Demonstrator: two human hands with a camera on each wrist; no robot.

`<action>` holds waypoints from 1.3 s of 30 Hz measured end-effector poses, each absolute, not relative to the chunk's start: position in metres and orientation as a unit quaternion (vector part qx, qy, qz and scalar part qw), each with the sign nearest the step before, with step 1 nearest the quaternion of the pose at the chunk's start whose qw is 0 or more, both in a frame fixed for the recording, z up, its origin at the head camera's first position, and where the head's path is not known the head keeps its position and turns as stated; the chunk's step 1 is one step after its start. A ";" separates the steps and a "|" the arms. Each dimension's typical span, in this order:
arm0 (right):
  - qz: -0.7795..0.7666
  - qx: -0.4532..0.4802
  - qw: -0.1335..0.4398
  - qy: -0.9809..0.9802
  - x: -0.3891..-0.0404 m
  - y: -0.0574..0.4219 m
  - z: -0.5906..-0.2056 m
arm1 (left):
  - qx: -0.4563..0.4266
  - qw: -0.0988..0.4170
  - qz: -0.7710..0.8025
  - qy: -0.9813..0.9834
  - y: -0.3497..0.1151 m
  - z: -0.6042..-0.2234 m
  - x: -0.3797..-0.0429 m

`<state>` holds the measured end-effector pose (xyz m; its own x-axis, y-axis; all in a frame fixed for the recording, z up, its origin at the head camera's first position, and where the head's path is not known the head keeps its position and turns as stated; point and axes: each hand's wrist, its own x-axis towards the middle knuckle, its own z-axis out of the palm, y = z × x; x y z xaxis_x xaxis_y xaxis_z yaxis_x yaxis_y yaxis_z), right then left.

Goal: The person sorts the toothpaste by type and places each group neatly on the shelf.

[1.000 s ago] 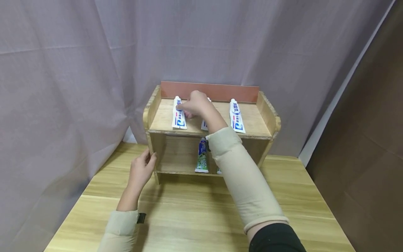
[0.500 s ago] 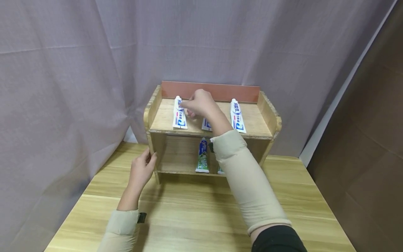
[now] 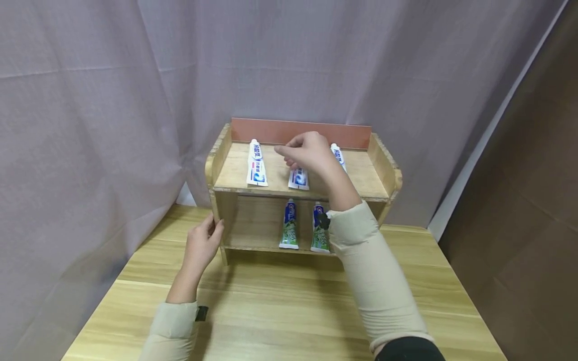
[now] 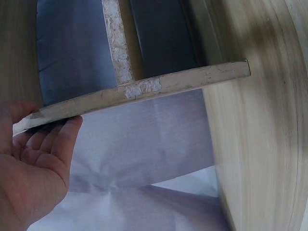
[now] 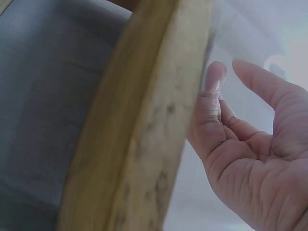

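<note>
A small two-tier wooden shelf (image 3: 275, 175) stands on the table. My left hand (image 3: 203, 245) pinches the edge of its left side panel (image 4: 192, 77), thumb on one face and fingers on the other. Over the upper tier hovers my right hand (image 3: 311, 153), thumb and fingers apart with nothing between them in the right wrist view. Below it lies a white toothpaste tube (image 3: 298, 179), its upper part hidden by the hand. To the left is another white toothpaste tube (image 3: 257, 168); a third white toothpaste tube (image 3: 337, 153) is partly covered by my right wrist.
On the lower tier lie two blue-green toothpaste tubes, a left tube (image 3: 289, 228) and a right tube (image 3: 319, 235) partly hidden by my right cuff. A reddish back board (image 3: 271, 131) edges the top tier. Grey curtain (image 3: 113, 125) hangs behind the wooden table (image 3: 271, 311).
My right hand has moved right, away from the left white toothpaste tube, and its fingers have spread apart. The lower right blue-green tube has come into view. My left hand stays on the panel.
</note>
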<state>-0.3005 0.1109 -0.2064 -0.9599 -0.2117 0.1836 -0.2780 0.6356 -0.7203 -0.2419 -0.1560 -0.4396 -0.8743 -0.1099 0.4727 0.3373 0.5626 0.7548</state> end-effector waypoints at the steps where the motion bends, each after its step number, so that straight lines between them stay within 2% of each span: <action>1: 0.405 0.138 0.045 -0.903 -0.299 0.113 -0.207 | -0.068 0.242 -0.463 -0.850 -0.156 -0.440 -0.242; 10: 0.467 0.170 0.074 -0.865 -0.277 0.130 -0.212 | -0.063 0.245 -0.459 -0.852 -0.159 -0.437 -0.243; 18: 0.493 0.180 0.093 -0.846 -0.237 0.163 -0.240 | -0.066 0.257 -0.439 -0.858 -0.161 -0.436 -0.245; 22: 0.491 0.197 0.095 -0.843 -0.212 0.183 -0.266 | -0.071 0.265 -0.436 -0.857 -0.161 -0.435 -0.245; 32: 0.401 0.240 0.191 -0.863 -0.171 0.221 -0.359 | -0.068 0.249 -0.455 -0.852 -0.165 -0.433 -0.242; 39: 0.273 0.223 0.199 -0.914 -0.156 0.228 -0.402 | -0.071 0.287 -0.422 -0.857 -0.166 -0.428 -0.227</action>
